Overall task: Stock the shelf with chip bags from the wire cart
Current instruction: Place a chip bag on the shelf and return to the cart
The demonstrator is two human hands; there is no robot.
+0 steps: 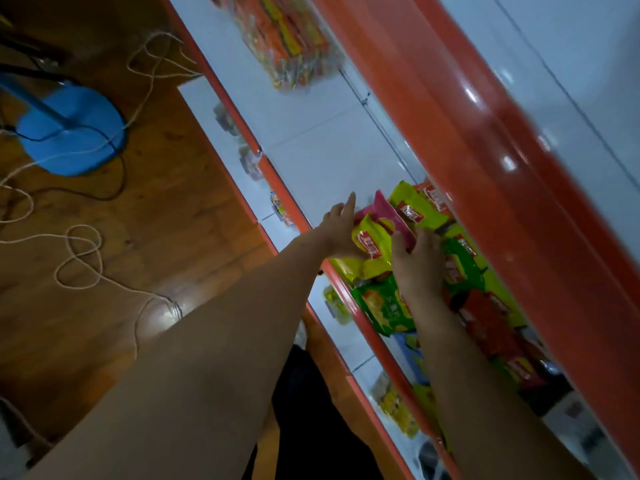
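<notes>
Both arms reach from the lower edge of the view up toward a white shelf (311,140) edged in orange, which runs diagonally from eleven o'clock to five o'clock. The left hand (341,233) lies at the middle of the frame, fingers straight and spread, its palm side against a yellow chip bag (369,237) that sits at the shelf's front edge. The right hand (417,268), just at four o'clock of the left one, lies on the pile with its fingers curled over a pink chip bag (388,216); whether it truly pinches that bag cannot be told, since the back of the hand hides the fingertips.

Chip bags crowd the shelf around the hands: a lime-yellow bag (419,206) at one o'clock of the pink one, a green bag (381,303) at the shelf's lip at six o'clock of the right hand, and red bags (485,313) toward four o'clock. A clear-wrapped pack of orange and yellow snacks (291,39) lies at twelve o'clock on the same shelf.

At nine o'clock, on the wooden floor (166,209), stand a blue round base (72,133) and loops of pale cord (79,258).
</notes>
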